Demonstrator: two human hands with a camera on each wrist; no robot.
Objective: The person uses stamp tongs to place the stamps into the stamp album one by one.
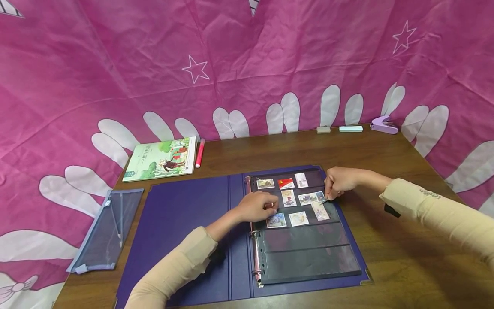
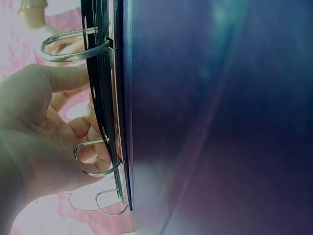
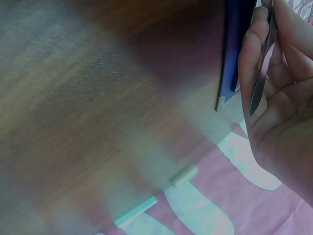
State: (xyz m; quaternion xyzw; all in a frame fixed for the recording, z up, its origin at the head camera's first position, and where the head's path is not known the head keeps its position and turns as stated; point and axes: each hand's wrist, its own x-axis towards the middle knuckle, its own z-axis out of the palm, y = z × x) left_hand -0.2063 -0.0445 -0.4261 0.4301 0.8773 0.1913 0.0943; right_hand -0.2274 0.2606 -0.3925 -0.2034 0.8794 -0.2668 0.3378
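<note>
A stamp album [image 1: 189, 240] lies spread on the table, its black stock page [image 1: 308, 262] held by metal rings. Several stamps sit in the page's upper rows. My right hand [image 1: 338, 183] pinches metal tweezers [image 3: 262, 73], whose tip reaches the top of a tilted pale stamp [image 1: 320, 211] at the right of the third row. Beside it lie a cream stamp [image 1: 299, 219] and a blue stamp [image 1: 276, 220]. My left hand [image 1: 256, 207] rests by the ring side of the page, fingers loosely bent and apparently holding nothing. In the left wrist view the rings [image 2: 73, 45] partly cover it.
A mesh zip pouch [image 1: 112, 227] with a pencil inside lies to the left. Behind the album are a picture book [image 1: 162, 159] and a red marker [image 1: 200, 153]. An eraser [image 1: 323, 130], a pale blue bar [image 1: 350, 128] and a purple stapler [image 1: 384, 124] line the back edge.
</note>
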